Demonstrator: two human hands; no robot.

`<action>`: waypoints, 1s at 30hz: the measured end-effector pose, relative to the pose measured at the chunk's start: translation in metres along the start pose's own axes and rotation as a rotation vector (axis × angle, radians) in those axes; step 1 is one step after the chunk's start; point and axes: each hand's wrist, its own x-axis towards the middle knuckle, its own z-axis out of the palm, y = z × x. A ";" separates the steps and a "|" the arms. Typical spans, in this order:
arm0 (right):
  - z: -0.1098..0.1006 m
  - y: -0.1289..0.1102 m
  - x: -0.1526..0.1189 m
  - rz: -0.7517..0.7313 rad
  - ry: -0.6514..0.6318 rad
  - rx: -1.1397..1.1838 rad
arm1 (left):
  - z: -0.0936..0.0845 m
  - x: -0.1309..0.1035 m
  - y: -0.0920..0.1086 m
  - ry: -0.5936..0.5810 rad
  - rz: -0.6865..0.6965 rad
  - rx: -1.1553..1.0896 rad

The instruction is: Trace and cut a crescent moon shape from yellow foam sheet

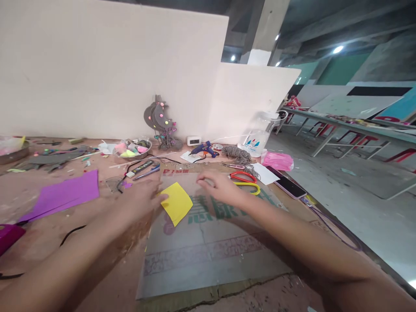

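A small yellow sheet (177, 203) is over the clear-covered cardboard mat (208, 260), its left corner pinched by my left hand (146, 196), thumb on top. To the right of the sheet, my right hand (217, 185) is raised over the mat with thumb and fingertips drawn close together; whether something small sits between them is too blurred to tell. Scissors with red and yellow handles (249, 187) lie just beyond my right wrist. Left of my left hand are a purple sheet (66, 194), a box cutter (140, 168) and a blue pen (147, 172).
Along the back stand a grey moon-shaped ornament (160, 117), a bowl of pompoms (133, 148), a blue glue gun (205, 149), grey yarn (236, 154) and a clear plastic jug (260, 133). A phone (287, 184) lies at the right edge beside a pink packet (277, 160).
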 end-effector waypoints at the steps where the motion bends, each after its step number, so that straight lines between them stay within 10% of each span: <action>1: -0.002 0.013 -0.006 0.092 0.039 0.012 | 0.006 0.000 0.008 -0.030 0.015 0.024; 9: 0.007 0.038 -0.025 0.313 0.109 0.149 | 0.012 0.025 0.042 -0.123 -0.007 0.120; 20: 0.012 0.043 -0.027 0.516 0.174 0.711 | 0.007 0.061 0.079 -0.014 0.228 -0.354; 30: -0.023 0.039 -0.021 0.336 0.118 0.584 | 0.019 0.051 0.075 -0.014 0.191 -0.593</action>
